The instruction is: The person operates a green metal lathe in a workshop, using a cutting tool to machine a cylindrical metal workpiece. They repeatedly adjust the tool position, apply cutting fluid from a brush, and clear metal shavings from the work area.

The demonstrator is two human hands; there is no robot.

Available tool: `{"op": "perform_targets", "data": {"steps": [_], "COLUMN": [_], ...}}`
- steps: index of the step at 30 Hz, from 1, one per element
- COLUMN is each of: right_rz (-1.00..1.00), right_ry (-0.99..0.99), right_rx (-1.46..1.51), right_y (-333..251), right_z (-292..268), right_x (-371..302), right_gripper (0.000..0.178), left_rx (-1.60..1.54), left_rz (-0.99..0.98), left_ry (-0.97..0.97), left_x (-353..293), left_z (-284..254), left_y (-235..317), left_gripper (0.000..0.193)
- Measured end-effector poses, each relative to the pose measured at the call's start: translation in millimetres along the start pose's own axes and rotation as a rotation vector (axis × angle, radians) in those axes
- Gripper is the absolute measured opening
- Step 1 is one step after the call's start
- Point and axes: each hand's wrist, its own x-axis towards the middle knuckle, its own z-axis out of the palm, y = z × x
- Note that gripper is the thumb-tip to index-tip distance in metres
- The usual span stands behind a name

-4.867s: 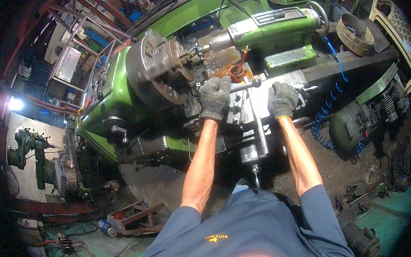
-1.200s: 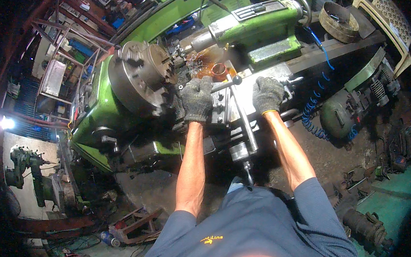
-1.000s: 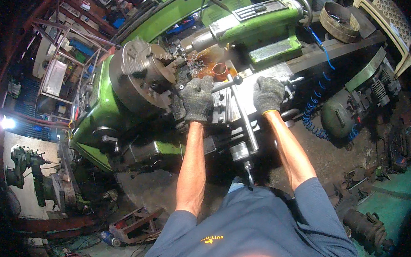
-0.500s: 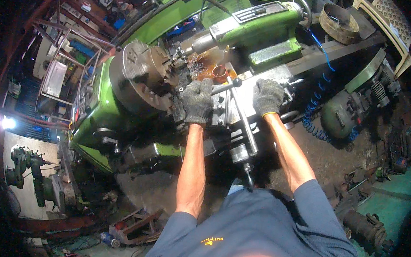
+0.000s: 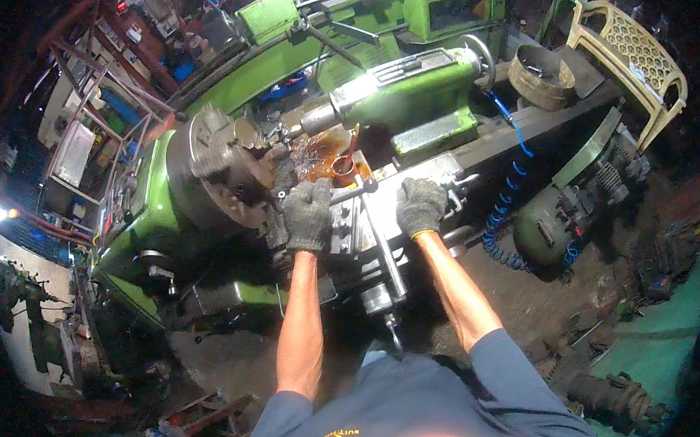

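Chips (image 5: 314, 168) are strewn over a brown-stained surface beside the chuck (image 5: 217, 162), which is blurred as though being spun; from this, cutting is judged to be under way and partly done; how much is left cannot be told, since no workpiece can be made out clearly; the chuck is carried on the green headstock (image 5: 141, 206), to the left of both hands; the gloved left hand (image 5: 306, 214) is laid with fingers curled beside the tool post (image 5: 341, 228), near the chuck, and whether anything is gripped is hidden; the gloved right hand (image 5: 420, 208) is half curled over the right part of the bright slide (image 5: 387, 201), its hold likewise not shown; little room is left between the left hand and the chuck's edge; the space between the hands is crossed by a ball-ended lever (image 5: 356, 191) and a long bar (image 5: 385, 257), with the reddish cup (image 5: 342, 170) set just beyond; a gap is left between chuck and tailstock (image 5: 409, 102); wider room is offered on the right, bounded by the blue coiled hose (image 5: 494, 227)
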Motion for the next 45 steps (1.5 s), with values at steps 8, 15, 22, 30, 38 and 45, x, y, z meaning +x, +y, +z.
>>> {"op": "perform_targets", "data": {"steps": [8, 15, 22, 30, 38, 45], "right_rz": [0.018, 0.012, 0.006, -0.01, -0.02, -0.01], "right_ry": [-0.066, -0.062, -0.021, 0.046, 0.017, 0.008], "right_rx": [-0.041, -0.031, -0.014, 0.043, 0.0, -0.054], "right_y": [1, 3, 0, 2, -3, -1], "right_z": [2, 3, 6, 4, -1, 7], "right_x": [1, 1, -3, -4, -6, -4], "right_gripper": [0.021, 0.021, 0.02, 0.02, 0.023, 0.022], "left_rx": [0.011, 0.003, -0.041, -0.028, -0.002, -0.025], "left_rz": [0.013, 0.026, 0.05, 0.045, 0.107, 0.066], "left_ry": [-0.015, 0.001, 0.05, 0.045, 0.06, 0.04], "left_x": [0, 0, -1, -1, -1, -2], "left_z": [2, 5, 6, 5, 6, 5], "left_y": [-4, -11, -17, -12, -21, -18], "left_gripper": [0.029, 0.032, 0.037, 0.037, 0.036, 0.034]}}
